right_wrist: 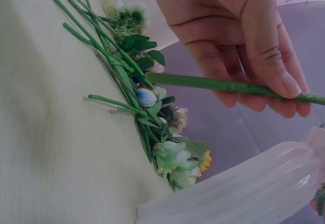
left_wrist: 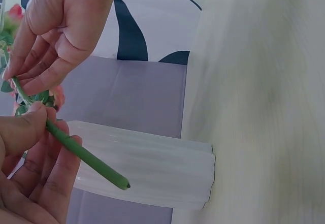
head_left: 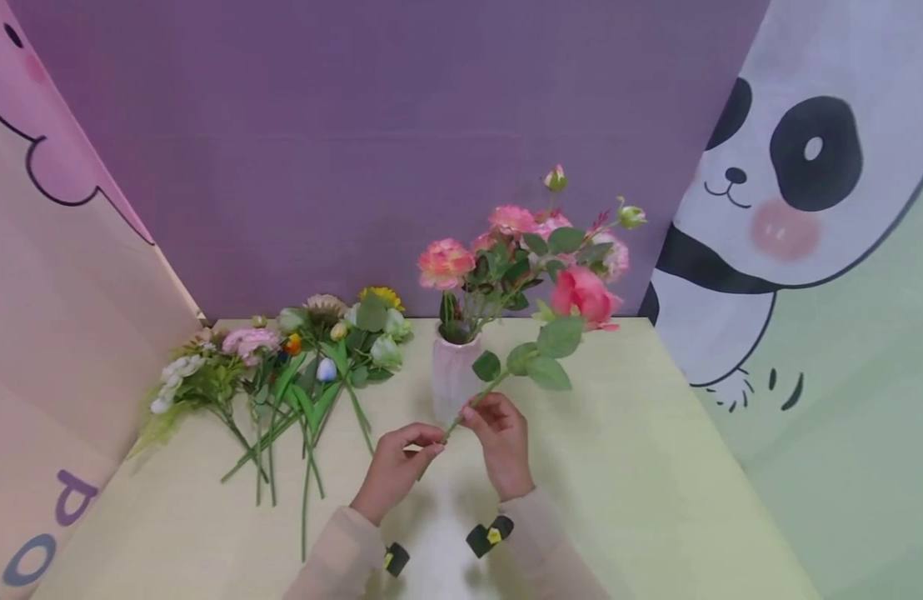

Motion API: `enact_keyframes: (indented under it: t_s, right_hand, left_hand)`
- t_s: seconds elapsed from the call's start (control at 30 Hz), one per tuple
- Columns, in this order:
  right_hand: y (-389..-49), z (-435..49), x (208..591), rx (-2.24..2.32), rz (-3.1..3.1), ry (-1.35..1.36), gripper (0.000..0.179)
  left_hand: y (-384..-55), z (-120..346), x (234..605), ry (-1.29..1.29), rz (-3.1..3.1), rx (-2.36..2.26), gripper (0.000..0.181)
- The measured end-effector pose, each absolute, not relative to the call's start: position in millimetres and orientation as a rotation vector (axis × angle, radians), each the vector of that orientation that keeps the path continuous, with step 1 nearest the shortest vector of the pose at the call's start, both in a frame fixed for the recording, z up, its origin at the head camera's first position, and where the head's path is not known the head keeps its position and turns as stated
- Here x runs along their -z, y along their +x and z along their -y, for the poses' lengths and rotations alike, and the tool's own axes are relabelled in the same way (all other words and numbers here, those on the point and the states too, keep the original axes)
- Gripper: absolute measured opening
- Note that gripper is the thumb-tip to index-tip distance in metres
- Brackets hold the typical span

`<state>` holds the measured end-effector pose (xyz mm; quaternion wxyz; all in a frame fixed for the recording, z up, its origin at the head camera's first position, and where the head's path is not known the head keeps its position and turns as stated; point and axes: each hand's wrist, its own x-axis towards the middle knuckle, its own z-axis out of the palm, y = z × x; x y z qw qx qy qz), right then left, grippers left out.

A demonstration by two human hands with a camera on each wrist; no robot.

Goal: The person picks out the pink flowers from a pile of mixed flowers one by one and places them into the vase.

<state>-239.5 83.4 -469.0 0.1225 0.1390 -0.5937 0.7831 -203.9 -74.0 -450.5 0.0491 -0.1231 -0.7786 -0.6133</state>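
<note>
Both hands hold one artificial pink rose (head_left: pixel 584 296) by its green stem (left_wrist: pixel 91 160), slanting up and right in front of the vase. My left hand (head_left: pixel 401 468) pinches the lower stem between thumb and fingers; the cut end sticks out below it. A little higher, my right hand (head_left: pixel 504 442) grips the stem just under the leaves (head_left: pixel 549 358). Behind them stands a white ribbed vase (head_left: pixel 450 375) holding several pink flowers (head_left: pixel 446 263) and buds. In the right wrist view, my left hand (right_wrist: pixel 238 46) has its thumb on the stem, over the vase side.
Loose artificial flowers (head_left: pixel 251 343) lie in a pile on the pale table (head_left: pixel 619 467), left of the vase, stems toward the front. A purple panel (head_left: pixel 341 150) rises behind the table, with printed side panels, one showing a panda (head_left: pixel 776 233).
</note>
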Motion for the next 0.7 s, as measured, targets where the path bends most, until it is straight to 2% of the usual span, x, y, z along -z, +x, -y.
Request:
enact_keyframes:
  t_s: [0.27, 0.4, 0.7]
  right_hand:
    - [-242.2, -85.8, 467.2, -2.311, 1.713, 0.364, 0.015]
    - [-244.5, -86.8, 468.2, -2.319, 1.688, 0.335, 0.01]
    - [-255.2, -97.2, 459.9, -2.37, 1.563, 0.224, 0.016]
  left_hand:
    - [-205.1, 74.3, 451.0, -0.351, 2.409, 1.891, 0.013]
    - [-211.9, 78.6, 469.5, -0.325, 2.408, 1.911, 0.014]
    - [-219.5, 101.4, 494.3, -0.168, 2.463, 1.868, 0.011]
